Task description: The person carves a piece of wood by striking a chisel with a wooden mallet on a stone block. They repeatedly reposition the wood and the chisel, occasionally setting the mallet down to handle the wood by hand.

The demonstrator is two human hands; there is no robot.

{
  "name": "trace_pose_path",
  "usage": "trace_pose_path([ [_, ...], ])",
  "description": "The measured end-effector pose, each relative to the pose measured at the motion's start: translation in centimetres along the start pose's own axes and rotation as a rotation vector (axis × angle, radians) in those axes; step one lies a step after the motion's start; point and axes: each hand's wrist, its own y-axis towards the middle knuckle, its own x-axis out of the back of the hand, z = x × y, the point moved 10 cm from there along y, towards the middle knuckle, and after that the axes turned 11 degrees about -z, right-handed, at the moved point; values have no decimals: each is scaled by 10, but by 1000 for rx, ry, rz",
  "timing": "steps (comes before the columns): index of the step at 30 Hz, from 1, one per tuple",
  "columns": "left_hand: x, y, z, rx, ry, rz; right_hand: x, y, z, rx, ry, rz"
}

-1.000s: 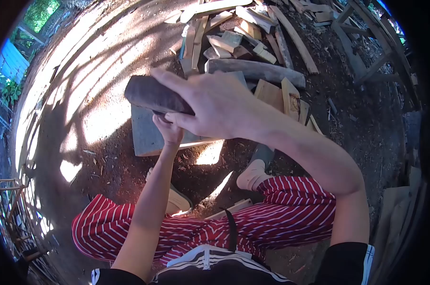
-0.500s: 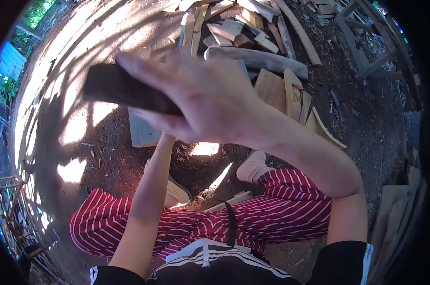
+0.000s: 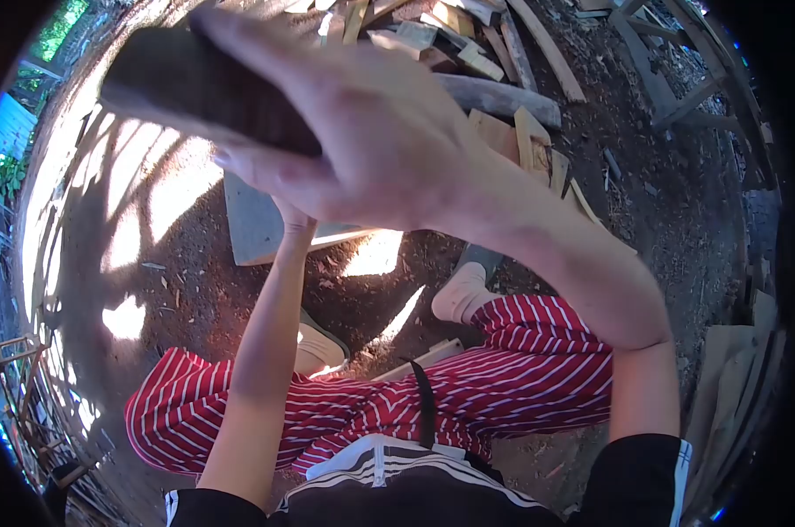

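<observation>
My right hand point(image 3: 371, 132) is raised close to the camera, its thumb and fingers closed round a dark, blurred block-like object point(image 3: 209, 83). Only the wrist of my left hand point(image 3: 294, 215) shows; its fingers are hidden behind the right hand. Beneath both hands lies a flat pale grey board or block point(image 3: 252, 220), partly covered by my forearm and hand.
Wood offcuts point(image 3: 415, 35) are heaped at the top. A long rounded log point(image 3: 503, 98) lies before them, with cut wooden pieces point(image 3: 534, 145) nearby. A wooden frame point(image 3: 679, 88) stands upper right, and boards point(image 3: 727, 369) lie lower right. My feet point(image 3: 461, 292) rest on the ground.
My right hand and the dark object have moved up and slightly left, and look larger. The scene below has shifted slightly upward in view.
</observation>
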Motion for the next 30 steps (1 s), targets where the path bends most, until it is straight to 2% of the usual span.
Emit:
trace_pose_path([
  [1, -1, 1, 2, 23, -22, -18, 9, 1, 2, 54, 97, -168],
  [3, -4, -2, -7, 42, -67, -35, -40, -29, -20, -36, -277, 406],
  [4, -7, -4, -12, 55, -86, -35, -38, -29, -21, -39, -276, 398],
  [5, -13, -4, -17, 64, -86, -24, -43, -33, -36, -132, -286, 510],
  [6, -45, -15, -65, -266, 212, 140, -51, -40, -50, -219, -288, 636],
  [7, -78, -40, -99, -573, 518, 309, -55, -50, -59, -241, -287, 654],
  [8, -82, -39, -104, -361, 364, 164, -44, -50, -69, -284, -164, 424],
  [9, -74, -29, -86, -175, 389, 168, -29, -52, -83, -316, -46, 196],
  [10, -77, -29, -87, -210, 420, 175, -25, -59, -97, -316, -60, 143],
  [11, -80, -29, -91, -255, 454, 186, -26, -71, -109, -326, -62, 158],
  [12, -75, -27, -84, -142, 441, 172, -31, -88, -131, -402, -205, 267],
  [13, -75, -27, -86, -149, 444, 170, -35, -106, -153, -473, -346, 368],
  [18, -88, -36, -91, -131, 400, 195, -45, -174, -211, -511, -577, 535],
  [21, -88, -21, -91, -170, 396, 182, -47, -194, -230, -472, -636, 569],
  [23, -82, -8, -96, -150, 390, 57, -47, -208, -236, -481, -647, 562],
  [24, -73, -1, -92, -66, 338, -22, -47, -213, -236, -498, -663, 559],
  [25, -69, 3, -95, -72, 342, -21, -49, -219, -235, -497, -658, 555],
  [27, -42, 11, -100, -2, 134, -233, -46, -218, -231, -447, -699, 462],
  [28, -33, 13, -104, 34, 44, -272, -46, -219, -234, -450, -695, 463],
  [30, -28, 11, -125, -24, 30, -277, -44, -219, -230, -396, -683, 383],
])
